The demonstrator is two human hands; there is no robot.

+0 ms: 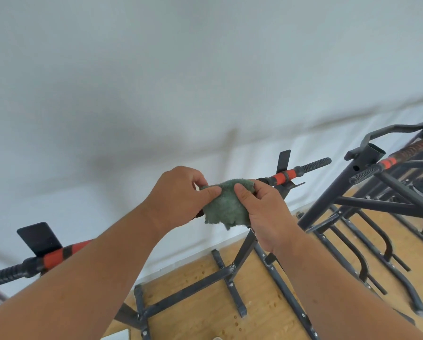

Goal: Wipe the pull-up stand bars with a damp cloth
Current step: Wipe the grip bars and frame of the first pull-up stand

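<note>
Both hands up at the top bar (301, 173) of the nearer pull-up stand, which runs from lower left to upper right against a white wall (156, 82). Green cloth (226, 204) is draped over the bar's middle stretch, hanging down the near side. Left hand (178, 200) closes on the cloth's left edge, thumb on top; right hand (264, 212) pinches its right edge the same way — the bar itself is hidden under cloth and fingers here. Step in hand looks like setting the cloth around the bar, or wiping mid-stroke (cannot tell which from one view). Orange grip bands (282, 177) show just beyond the right hand, another set (58, 256) far down the left. Next move, as I judge it — wrap snugly, then slide along toward either band, keeping pressure even. A second stand (367, 190) waits at right, on the wooden floor (254, 312).
</note>
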